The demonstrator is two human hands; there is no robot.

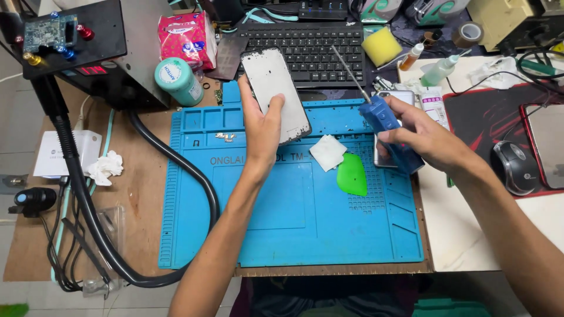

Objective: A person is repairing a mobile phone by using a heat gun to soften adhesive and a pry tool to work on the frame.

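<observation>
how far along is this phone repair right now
Done: the phone frame looks stripped bare, with small loose parts on the blue repair mat. In hand: left hand holds the frame up; right hand grips a blue soldering iron. Left: a second phone lies apart behind the iron, nothing rejoined.

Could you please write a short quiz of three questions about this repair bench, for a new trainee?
1. True or false: the left hand holds the phone frame lifted above the blue work mat.
2. What does the right hand grip? A) a blue-handled tool with a thin metal tip B) a pair of scissors C) a brush
3. What colour is the flat plastic pick lying on the mat beside the white wipe?

Key:
1. True.
2. A, the blue-handled tool, its tip pointing toward the keyboard.
3. Green.
</observation>
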